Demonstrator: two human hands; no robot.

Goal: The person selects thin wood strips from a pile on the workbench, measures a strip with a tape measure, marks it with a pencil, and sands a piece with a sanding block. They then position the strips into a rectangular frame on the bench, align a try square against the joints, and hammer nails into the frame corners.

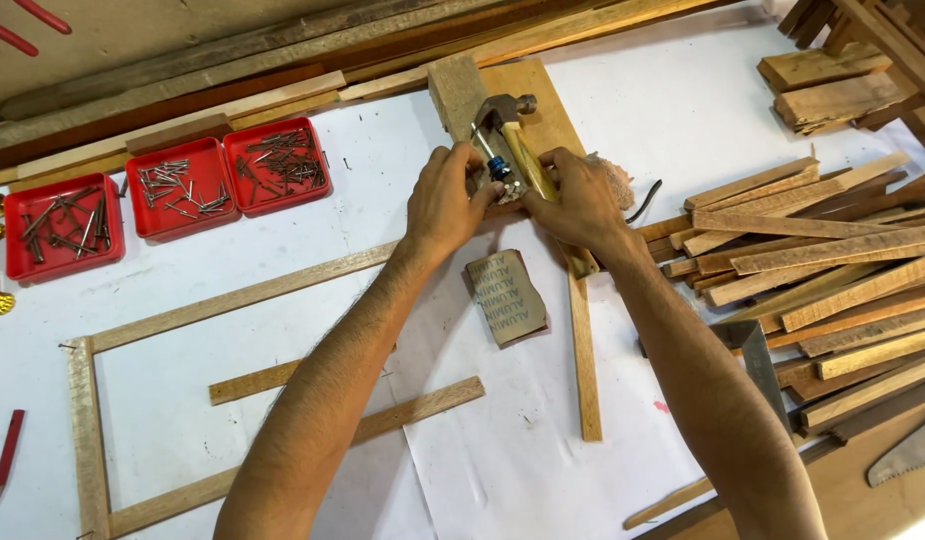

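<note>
Far left edge: I see a red pencil (8,454) lying near the bench's (683,110) left edge, and three red trays of nails (168,192) along the back.
Frame: an open wooden frame (88,420) lies at the front left, with two loose strips (423,403) inside it.
Left hand (445,200): fingers curled, pinching a small blue-handled tool (498,165) at the bench's back middle.
Hammer (513,135): it lies between my hands on a wooden board (543,110), head pointing away.
Right hand (581,205): fingers pressed together on the hammer's handle side.
In the way: sandpaper (506,297) lies just below the hands.
Right edge: a pile of wooden slats (813,260) and a saw blade (908,452).
</note>
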